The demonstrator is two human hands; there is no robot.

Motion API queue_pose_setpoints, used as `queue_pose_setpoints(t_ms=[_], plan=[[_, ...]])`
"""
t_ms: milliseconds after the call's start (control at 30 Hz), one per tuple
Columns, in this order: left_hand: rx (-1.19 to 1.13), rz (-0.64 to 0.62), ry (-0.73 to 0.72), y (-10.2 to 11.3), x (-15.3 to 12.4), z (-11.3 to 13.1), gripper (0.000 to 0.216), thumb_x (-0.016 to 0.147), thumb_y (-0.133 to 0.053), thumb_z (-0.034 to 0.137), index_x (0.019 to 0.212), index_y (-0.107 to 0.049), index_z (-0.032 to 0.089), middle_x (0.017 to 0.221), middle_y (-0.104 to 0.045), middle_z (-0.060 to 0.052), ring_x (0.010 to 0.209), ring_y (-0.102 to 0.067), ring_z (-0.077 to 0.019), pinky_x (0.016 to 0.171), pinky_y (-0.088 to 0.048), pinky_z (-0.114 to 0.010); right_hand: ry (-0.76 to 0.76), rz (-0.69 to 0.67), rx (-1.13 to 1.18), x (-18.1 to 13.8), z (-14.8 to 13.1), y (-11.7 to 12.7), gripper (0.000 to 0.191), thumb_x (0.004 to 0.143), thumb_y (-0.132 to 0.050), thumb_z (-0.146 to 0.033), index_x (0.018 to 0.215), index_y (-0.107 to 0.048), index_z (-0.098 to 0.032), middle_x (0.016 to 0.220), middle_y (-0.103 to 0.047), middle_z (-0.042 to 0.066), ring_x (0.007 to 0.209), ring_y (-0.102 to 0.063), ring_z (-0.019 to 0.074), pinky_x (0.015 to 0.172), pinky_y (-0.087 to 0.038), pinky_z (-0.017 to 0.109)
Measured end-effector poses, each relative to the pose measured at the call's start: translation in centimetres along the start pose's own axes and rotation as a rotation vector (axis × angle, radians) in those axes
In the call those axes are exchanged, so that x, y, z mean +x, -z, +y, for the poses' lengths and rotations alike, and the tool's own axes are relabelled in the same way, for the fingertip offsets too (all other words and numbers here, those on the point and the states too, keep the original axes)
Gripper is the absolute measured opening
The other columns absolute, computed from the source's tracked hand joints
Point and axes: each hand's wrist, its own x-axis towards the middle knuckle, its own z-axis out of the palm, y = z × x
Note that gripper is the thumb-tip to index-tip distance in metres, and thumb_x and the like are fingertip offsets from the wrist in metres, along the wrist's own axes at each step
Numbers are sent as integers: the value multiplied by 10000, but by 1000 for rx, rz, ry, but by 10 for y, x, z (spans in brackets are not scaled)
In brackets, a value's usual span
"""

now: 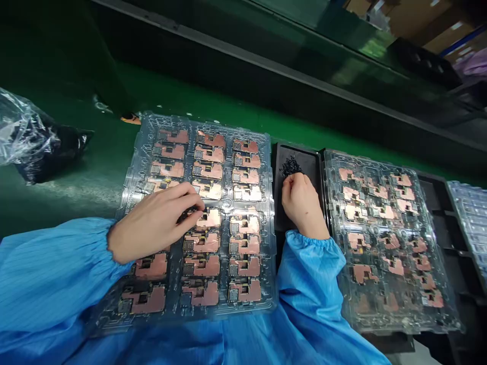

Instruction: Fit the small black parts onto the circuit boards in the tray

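Observation:
A clear plastic tray [272, 223] in front of me holds three columns of small circuit boards with copper-coloured shields. My left hand [155, 223] rests on its middle-left part, fingers drawn together in a pinch over one board [208, 219]; whatever they hold is too small to make out. My right hand [302, 203] lies in a narrow black tray [279, 213] just right of it, fingers curled at a pile of tiny black parts [291, 165]. Both arms wear blue sleeves.
A second clear tray [335, 243] of similar boards, partly filled, sits to the right on black trays, with another clear tray [470, 213] at the far right. A crumpled plastic bag [26, 137] lies far left on the green bench. A dark rail [266, 61] runs behind.

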Motion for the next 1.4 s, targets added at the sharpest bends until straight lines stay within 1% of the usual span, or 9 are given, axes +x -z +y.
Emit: queue_pose_setpoints(t_ms=[200, 300, 567, 667, 767, 933, 1133, 1267, 1400], plan=[[-61, -51, -93, 5, -3, 0, 376, 1065, -385, 369, 1065, -718, 195, 1053, -644, -59, 855, -589, -182, 686, -437, -308, 48, -64, 692, -24, -39, 32, 106, 1024, -516, -300, 966, -523, -211, 874, -578, 37, 728, -567, 170, 659, -454, 297], [-30, -105, -111, 5, -4, 1, 346, 1062, -413, 355, 1035, -724, 204, 977, -662, -39, 836, -595, -183, 676, -428, -313, 104, -164, 905, -36, -60, 40, 91, 1026, -563, -307, 1002, -555, -219, 881, -569, 23, 721, -560, 147, 638, -458, 275], [130, -168, -215, -13, -20, -2, 318, 1042, -473, 439, 1131, -690, 225, 1181, -657, -77, 1062, -593, -271, 795, -483, -370, 64, -444, 1063, -41, -73, 39, 135, 1031, -569, -336, 1051, -607, -208, 848, -584, 13, 654, -589, 125, 596, -504, 262], [148, -175, -221, -17, -23, -4, 304, 1038, -470, 433, 1176, -655, 235, 1267, -619, -86, 1109, -570, -286, 759, -474, -370, 62, -514, 1120, -41, -75, 37, 142, 1032, -565, -330, 1022, -630, -205, 862, -584, 17, 665, -587, 122, 599, -511, 258], [112, -184, -197, -15, -23, -2, 251, 1034, -463, 400, 1124, -631, 237, 1236, -620, -79, 1039, -579, -263, 693, -448, -355, 106, -538, 1137, -40, -76, 35, 146, 1035, -555, -305, 984, -645, -201, 892, -589, 25, 698, -578, 123, 613, -494, 257], [-122, -206, -132, -3, -17, 6, 258, 1058, -389, 378, 1076, -629, 287, 1084, -668, -19, 957, -618, -215, 741, -479, -327, 109, -591, 1162, -42, -80, 31, 120, 1047, -533, -299, 992, -590, -209, 867, -549, 16, 703, -540, 122, 621, -461, 258], [-492, -166, 112, 5, -5, 8, 327, 1027, -452, 471, 1297, -563, 322, 786, -667, 9, 654, -643, -171, 528, -465, -248, 68, -593, 1308, -48, -88, 27, 179, 1014, -601, -296, 1079, -441, -248, 930, -548, 18, 739, -516, 130, 646, -483, 269], [-721, -151, 187, 4, 1, 11, 315, 1001, -522, 462, 1254, -576, 282, 922, -710, -27, 801, -713, -190, 624, -588, -242, 90, -590, 1282, -53, -94, 25, 185, 1018, -592, -248, 1091, -423, -254, 967, -590, 24, 779, -553, 136, 681, -483, 282], [-851, -119, 253, 4, 3, 15, 254, 981, -582, 428, 1152, -620, 245, 916, -715, -26, 738, -725, -162, 637, -628, -222, 87, -589, 1189, -57, -100, 23, 160, 1023, -581, -265, 1067, -428, -247, 946, -602, 29, 780, -561, 148, 665, -473, 290]])
